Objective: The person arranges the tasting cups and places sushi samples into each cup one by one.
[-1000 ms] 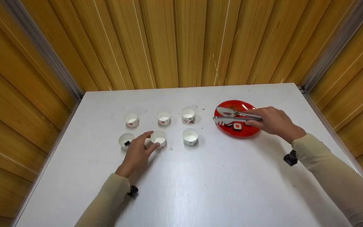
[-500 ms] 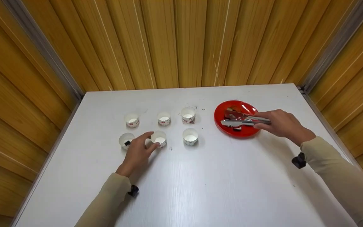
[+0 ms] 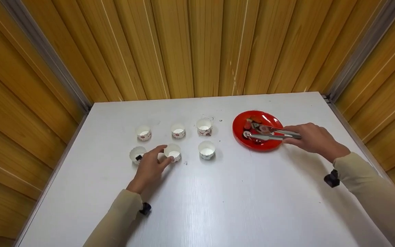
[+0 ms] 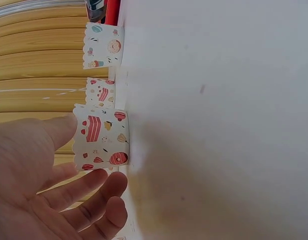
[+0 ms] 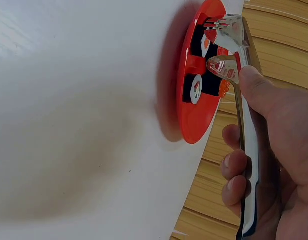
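Note:
My left hand (image 3: 149,168) holds a white paper baking cup (image 3: 172,153) between thumb and fingers; cake pictures show on its wall (image 4: 101,137) in the left wrist view. At the right, my right hand (image 3: 312,138) grips metal serving tongs (image 5: 249,165) with one forked tip and one spoon-shaped tip. The tips are apart, over a red plate (image 3: 273,120). On that plate lie several toy-like sushi pieces, among them a black-wrapped roll (image 5: 195,89) in the right wrist view. The tongs partly hide the others, and I cannot tell whether they touch any.
Left of the held cup, another cup (image 3: 135,151) has a small black piece (image 3: 139,157) in it. More paper cups stand around: back left (image 3: 144,133), back middle (image 3: 178,131), back right (image 3: 204,127) and front right (image 3: 206,150). Wood-patterned walls (image 3: 204,48) enclose the white table.
My right hand has drawn the tongs to the right and slightly nearer over the plate, baring more of the sushi. The left hand stays on the same cup.

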A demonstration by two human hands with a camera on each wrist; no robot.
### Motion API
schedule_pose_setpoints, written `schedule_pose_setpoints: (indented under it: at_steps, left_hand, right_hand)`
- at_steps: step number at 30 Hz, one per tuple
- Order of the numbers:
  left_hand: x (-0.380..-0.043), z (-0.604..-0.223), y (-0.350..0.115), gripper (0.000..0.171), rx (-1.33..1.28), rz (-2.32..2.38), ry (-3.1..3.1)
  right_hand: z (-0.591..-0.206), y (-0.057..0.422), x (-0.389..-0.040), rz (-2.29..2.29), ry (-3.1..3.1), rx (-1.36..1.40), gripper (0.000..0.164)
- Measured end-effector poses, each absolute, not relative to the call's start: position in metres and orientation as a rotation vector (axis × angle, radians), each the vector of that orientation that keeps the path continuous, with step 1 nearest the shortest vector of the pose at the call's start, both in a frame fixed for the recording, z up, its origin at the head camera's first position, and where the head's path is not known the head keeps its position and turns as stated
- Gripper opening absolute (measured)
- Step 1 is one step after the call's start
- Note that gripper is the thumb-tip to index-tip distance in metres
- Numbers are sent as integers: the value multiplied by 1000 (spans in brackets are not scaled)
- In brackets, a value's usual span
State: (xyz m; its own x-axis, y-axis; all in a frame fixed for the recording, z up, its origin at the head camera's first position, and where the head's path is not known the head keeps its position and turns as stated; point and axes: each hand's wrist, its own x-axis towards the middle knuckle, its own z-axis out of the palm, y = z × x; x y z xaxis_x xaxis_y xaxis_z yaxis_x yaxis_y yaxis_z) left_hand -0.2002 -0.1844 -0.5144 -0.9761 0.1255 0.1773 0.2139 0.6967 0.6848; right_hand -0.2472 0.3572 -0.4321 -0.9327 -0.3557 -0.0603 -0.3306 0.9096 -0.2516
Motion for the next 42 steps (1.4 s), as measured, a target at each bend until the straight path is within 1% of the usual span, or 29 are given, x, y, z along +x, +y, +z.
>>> schedule_pose_setpoints:
  at_steps: [7, 21, 29, 42]
  left_hand:
    - [-201, -514, -185, 53, -279, -1135, -2787]
    - [-200, -515, -187, 54, -288, -1141, -2793]
    - [-201, -516, -186, 53, -310, -1141, -2780]
    - [-200, -515, -187, 57, -287, -1155, -2799]
  right_hand:
    - [-434, 364, -245, -355, 2989, -566, 54]
    - [-438, 367, -243, -356, 3020, -612, 41]
    - [-440, 367, -243, -371, 2999, -550, 42]
    - [-438, 368, -242, -375, 3001, -529, 42]
